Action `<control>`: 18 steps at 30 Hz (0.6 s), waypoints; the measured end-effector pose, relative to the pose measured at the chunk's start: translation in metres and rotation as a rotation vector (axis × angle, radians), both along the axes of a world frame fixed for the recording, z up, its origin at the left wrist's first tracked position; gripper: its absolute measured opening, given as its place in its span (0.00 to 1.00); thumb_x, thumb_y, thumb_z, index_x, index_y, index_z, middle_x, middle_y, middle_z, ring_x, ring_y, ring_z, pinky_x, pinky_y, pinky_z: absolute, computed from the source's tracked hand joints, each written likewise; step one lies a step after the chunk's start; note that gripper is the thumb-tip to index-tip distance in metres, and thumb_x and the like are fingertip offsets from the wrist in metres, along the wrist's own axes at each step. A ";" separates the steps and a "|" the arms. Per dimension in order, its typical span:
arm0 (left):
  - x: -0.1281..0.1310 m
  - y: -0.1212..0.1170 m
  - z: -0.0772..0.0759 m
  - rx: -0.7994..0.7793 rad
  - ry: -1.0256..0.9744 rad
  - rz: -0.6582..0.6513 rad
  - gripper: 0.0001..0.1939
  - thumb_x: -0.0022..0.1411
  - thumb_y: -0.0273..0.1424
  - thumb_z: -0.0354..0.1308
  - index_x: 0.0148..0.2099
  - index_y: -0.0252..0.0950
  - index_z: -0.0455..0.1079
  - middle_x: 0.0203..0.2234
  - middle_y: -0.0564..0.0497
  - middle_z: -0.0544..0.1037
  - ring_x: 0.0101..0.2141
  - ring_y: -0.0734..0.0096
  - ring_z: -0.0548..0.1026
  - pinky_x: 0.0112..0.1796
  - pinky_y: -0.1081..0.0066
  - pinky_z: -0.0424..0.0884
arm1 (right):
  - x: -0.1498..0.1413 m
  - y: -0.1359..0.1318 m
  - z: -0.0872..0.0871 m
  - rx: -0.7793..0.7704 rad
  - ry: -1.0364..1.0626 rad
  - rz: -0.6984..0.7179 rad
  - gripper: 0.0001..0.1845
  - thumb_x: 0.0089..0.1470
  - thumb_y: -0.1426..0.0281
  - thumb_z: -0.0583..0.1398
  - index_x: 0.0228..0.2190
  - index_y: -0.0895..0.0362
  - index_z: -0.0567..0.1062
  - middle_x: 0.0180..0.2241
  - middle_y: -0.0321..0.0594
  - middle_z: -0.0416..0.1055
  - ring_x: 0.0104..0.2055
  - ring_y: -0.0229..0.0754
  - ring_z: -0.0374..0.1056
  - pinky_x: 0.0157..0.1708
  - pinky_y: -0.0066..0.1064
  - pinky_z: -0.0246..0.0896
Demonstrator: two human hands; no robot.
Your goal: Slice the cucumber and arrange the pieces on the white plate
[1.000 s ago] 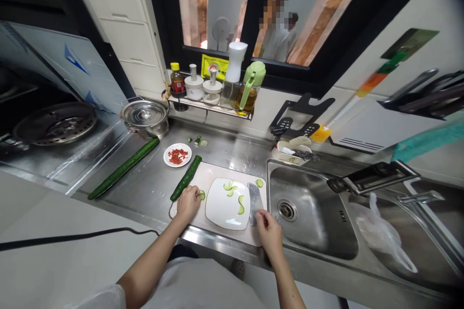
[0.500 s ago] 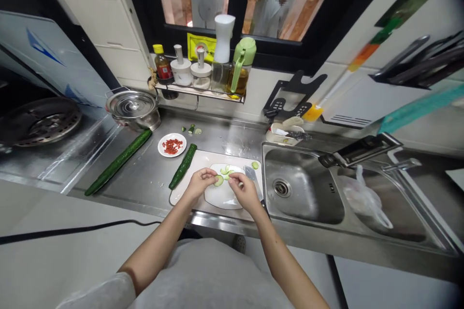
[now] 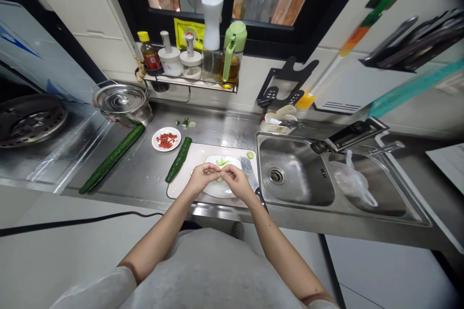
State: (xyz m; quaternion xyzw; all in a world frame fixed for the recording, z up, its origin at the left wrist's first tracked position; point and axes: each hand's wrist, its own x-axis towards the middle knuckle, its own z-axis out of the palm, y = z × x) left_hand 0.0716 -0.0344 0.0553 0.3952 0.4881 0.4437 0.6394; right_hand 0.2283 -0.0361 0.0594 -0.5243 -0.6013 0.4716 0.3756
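Above a white plate (image 3: pixel 232 190), my left hand (image 3: pixel 203 177) and my right hand (image 3: pixel 236 181) meet fingertip to fingertip. Both are closed in a pinch on a thin cucumber slice (image 3: pixel 219 179), mostly covered by the fingers. Behind the fingertips, several pale green cucumber slices (image 3: pixel 222 161) lie on the plate. The plate rests on a light cutting board (image 3: pixel 177 190). A cut cucumber (image 3: pixel 179 160) lies along the board's left edge. To the right of the plate is a kitchen knife (image 3: pixel 248 170) with a black handle, and a single slice (image 3: pixel 250 155) lies near the board's far right corner.
A whole cucumber (image 3: pixel 112 158) and a plate of chopped red pieces (image 3: pixel 155 143) lie left of the board. Cucumber ends (image 3: pixel 185 122) sit behind. A lidded steel pot (image 3: pixel 125 104) stands back left, a seasoning shelf (image 3: pixel 203 84) behind, and a double sink (image 3: pixel 293 174) on the right.
My hands have come together over the plate, with the right hand moving left to the slice at my left fingertips. The whole view has shifted slightly.
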 end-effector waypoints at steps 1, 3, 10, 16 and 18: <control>0.000 -0.001 -0.001 0.005 0.002 -0.007 0.18 0.40 0.36 0.71 0.32 0.32 0.73 0.25 0.51 0.75 0.27 0.76 0.71 0.33 0.73 0.67 | 0.000 0.000 0.001 -0.019 0.020 0.001 0.09 0.49 0.63 0.59 0.27 0.57 0.73 0.26 0.36 0.72 0.28 0.36 0.64 0.28 0.27 0.59; -0.001 -0.001 -0.004 0.025 0.024 -0.016 0.17 0.41 0.36 0.71 0.33 0.32 0.74 0.25 0.51 0.76 0.27 0.76 0.71 0.33 0.74 0.67 | 0.001 -0.001 0.001 -0.065 0.060 -0.013 0.08 0.47 0.65 0.59 0.25 0.57 0.72 0.24 0.35 0.70 0.27 0.35 0.63 0.29 0.27 0.59; -0.003 0.001 -0.007 0.114 0.151 0.018 0.18 0.43 0.37 0.70 0.35 0.33 0.74 0.25 0.53 0.75 0.25 0.78 0.68 0.30 0.76 0.64 | 0.003 0.003 -0.006 -0.203 0.115 -0.036 0.08 0.45 0.64 0.59 0.24 0.57 0.71 0.20 0.31 0.65 0.22 0.33 0.59 0.25 0.27 0.57; -0.004 -0.006 0.003 -0.213 0.045 -0.007 0.25 0.49 0.50 0.63 0.39 0.34 0.69 0.19 0.55 0.71 0.17 0.83 0.61 0.18 0.80 0.48 | 0.010 0.004 0.000 0.145 -0.087 -0.058 0.09 0.52 0.63 0.58 0.27 0.56 0.73 0.26 0.36 0.70 0.28 0.37 0.63 0.32 0.29 0.60; -0.002 -0.008 0.008 -0.304 -0.064 -0.046 0.27 0.48 0.51 0.63 0.42 0.35 0.68 0.22 0.53 0.73 0.18 0.83 0.64 0.18 0.81 0.47 | 0.013 0.002 0.004 0.297 -0.181 -0.001 0.10 0.56 0.63 0.58 0.30 0.56 0.75 0.29 0.39 0.71 0.32 0.39 0.65 0.36 0.31 0.60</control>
